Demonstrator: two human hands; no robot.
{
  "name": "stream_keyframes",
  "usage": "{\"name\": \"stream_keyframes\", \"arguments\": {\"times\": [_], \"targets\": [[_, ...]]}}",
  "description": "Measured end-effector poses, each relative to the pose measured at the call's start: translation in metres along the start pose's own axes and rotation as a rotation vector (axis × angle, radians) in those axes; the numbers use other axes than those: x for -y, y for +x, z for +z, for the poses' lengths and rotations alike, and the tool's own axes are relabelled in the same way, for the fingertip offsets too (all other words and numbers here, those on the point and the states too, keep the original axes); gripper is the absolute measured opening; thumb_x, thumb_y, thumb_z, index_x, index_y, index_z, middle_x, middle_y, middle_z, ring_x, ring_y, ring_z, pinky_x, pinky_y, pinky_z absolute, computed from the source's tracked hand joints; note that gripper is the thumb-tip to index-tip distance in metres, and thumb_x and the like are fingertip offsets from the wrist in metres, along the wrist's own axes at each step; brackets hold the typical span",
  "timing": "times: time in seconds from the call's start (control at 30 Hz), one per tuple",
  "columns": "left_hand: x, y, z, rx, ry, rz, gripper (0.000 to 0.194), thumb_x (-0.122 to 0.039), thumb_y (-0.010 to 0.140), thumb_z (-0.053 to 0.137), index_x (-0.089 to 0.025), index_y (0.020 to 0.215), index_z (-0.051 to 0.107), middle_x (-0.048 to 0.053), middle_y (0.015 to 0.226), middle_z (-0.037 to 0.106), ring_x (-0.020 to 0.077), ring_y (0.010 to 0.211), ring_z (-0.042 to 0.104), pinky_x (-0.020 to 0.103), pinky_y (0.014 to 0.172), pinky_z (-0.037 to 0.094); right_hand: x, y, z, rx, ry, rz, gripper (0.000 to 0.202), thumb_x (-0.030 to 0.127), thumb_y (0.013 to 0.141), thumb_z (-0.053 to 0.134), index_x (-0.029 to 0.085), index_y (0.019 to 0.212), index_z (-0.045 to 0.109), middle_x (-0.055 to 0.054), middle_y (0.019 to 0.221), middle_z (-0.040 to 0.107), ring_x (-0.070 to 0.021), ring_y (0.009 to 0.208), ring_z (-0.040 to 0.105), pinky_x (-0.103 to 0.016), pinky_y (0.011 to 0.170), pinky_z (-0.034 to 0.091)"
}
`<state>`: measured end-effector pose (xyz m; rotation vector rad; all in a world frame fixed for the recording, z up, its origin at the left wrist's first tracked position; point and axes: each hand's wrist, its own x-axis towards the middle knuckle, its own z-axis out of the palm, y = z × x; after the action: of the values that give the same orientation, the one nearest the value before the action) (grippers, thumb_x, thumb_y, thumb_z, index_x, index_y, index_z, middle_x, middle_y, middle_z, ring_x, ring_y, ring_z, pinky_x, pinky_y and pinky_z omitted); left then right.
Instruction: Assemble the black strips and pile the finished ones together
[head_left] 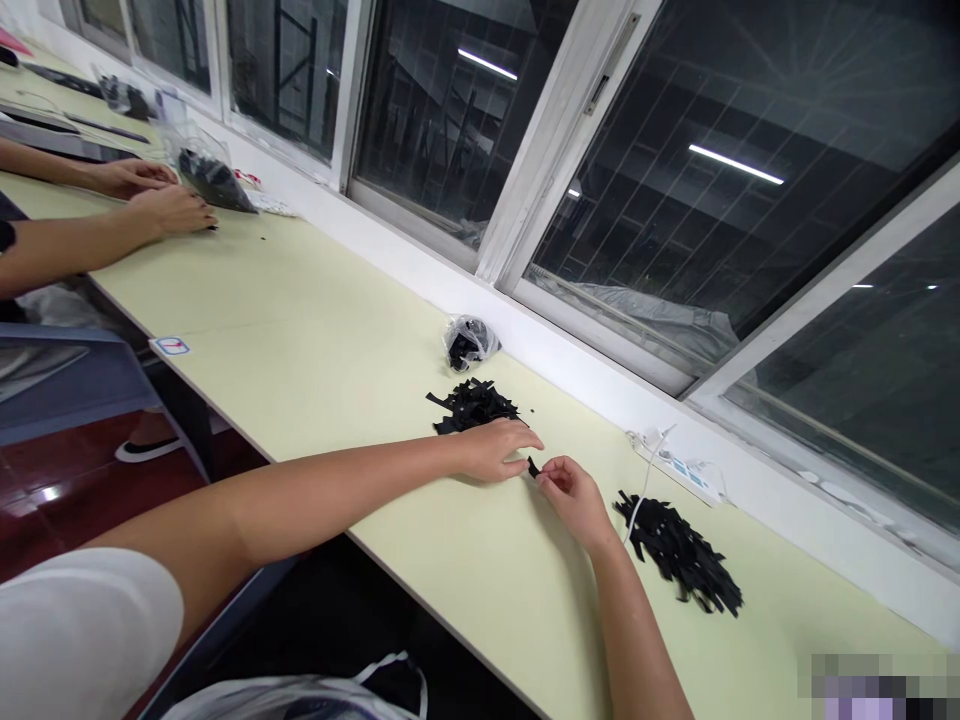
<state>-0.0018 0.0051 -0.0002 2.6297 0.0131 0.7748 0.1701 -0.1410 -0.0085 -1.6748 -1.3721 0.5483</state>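
A short black fabric strip (533, 467) is pinched between the thumb and fingers of my right hand (571, 497), just above the pale yellow table. Facing it from the left, my left hand (495, 449) has thumb and fingers apart, close to the strip's free end. I see nothing held in that hand. Behind my left hand lies a heap of black strips (474, 403), partly hidden by it. A second, longer pile of black strips (679, 552) lies to the right of my right forearm.
A clear plastic bag with black pieces (469, 345) stands near the wall. A white power strip (679, 470) with a cable lies behind the right pile. At the far left, another person's hands (169, 205) work beside a bag of dark pieces (214, 178). Windows line the wall.
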Motion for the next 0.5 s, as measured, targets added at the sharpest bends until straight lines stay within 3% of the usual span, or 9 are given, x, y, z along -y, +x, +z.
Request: {"name": "stream_keyframes", "arguments": {"times": [0.13,0.27,0.37,0.5], "targets": [[-0.014,0.001,0.003,-0.025,0.019,-0.018,0.032,-0.018,0.084,0.056,-0.019,0.116,0.064,0.009,0.109,0.069,0.0247,0.108,0.058,0.035,0.096,0.041,0.002,0.001,0.003,-0.069,0.128,0.056,0.049,0.06,0.067,0.074,0.02,0.089,0.056,-0.009,0.083,0.072,-0.0228,0.078,0.068,-0.032,0.069,0.052],[-0.02,-0.002,0.007,-0.002,-0.011,-0.13,0.036,-0.017,0.083,0.055,-0.02,0.118,0.063,0.004,0.081,0.069,0.0209,0.078,0.062,0.029,0.072,0.043,0.004,0.001,0.003,-0.171,0.118,0.059,0.05,0.059,0.065,0.077,0.02,0.087,0.054,-0.01,0.083,0.074,-0.0225,0.076,0.069,-0.031,0.068,0.053],[-0.023,-0.003,0.011,0.017,-0.025,-0.158,0.035,-0.016,0.084,0.052,-0.021,0.116,0.064,0.005,0.083,0.07,0.0204,0.074,0.063,0.028,0.065,0.04,0.01,-0.002,0.008,-0.174,0.059,0.037,0.042,0.054,0.071,0.074,0.021,0.089,0.054,-0.01,0.087,0.075,-0.0225,0.078,0.071,-0.032,0.073,0.053],[-0.022,-0.003,0.015,0.036,-0.045,-0.145,0.021,-0.014,0.085,0.049,-0.02,0.093,0.067,0.005,0.083,0.07,0.0199,0.074,0.062,0.028,0.063,0.04,0.021,-0.005,0.019,-0.172,-0.083,-0.004,0.031,0.049,0.075,0.068,0.024,0.088,0.055,-0.007,0.089,0.076,-0.023,0.079,0.072,-0.034,0.076,0.054]]}}
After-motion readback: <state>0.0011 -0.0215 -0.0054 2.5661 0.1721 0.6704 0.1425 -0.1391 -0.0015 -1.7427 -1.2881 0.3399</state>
